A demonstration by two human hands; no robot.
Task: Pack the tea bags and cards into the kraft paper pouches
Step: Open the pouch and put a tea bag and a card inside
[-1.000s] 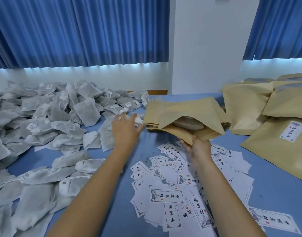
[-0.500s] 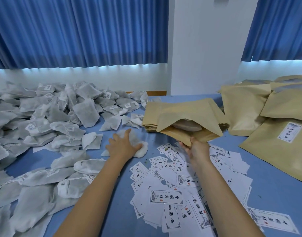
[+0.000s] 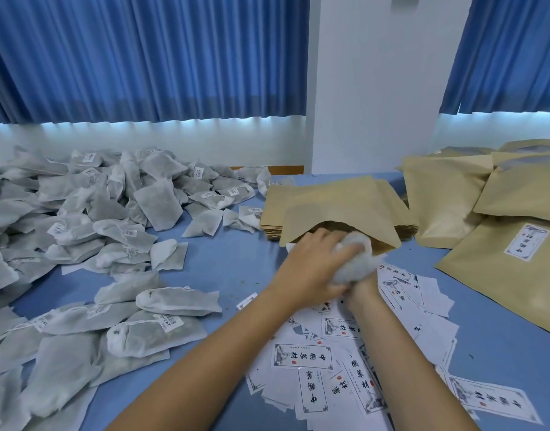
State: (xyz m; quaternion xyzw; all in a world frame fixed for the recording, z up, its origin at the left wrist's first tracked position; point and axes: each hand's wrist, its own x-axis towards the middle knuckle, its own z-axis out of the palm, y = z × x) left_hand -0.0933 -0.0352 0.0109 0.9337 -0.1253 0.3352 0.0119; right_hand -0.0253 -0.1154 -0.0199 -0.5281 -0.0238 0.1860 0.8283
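Table (image 3: 223,262) blue, curtains (image 3: 143,57) blue; left hand (image 3: 311,269) fingers clamp tea bag (image 3: 353,259) at pouch (image 3: 339,209); right hand (image 3: 365,286) fingers hidden

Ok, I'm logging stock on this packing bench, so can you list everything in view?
tea bags: many, grey-white, heaped across the table's left side
held tea bag: one, grey-white, at the open pouch's mouth
open pouch: one, brown, centre
empty pouches: one flat stack, brown, behind the open pouch
other pouches: several, brown, piled at right; one shows a white label
cards: many, white with black print, scattered near centre
table: one, blue
curtains: two, blue, at the back
left hand: grips the held tea bag
right hand: under that tea bag, fingers hidden
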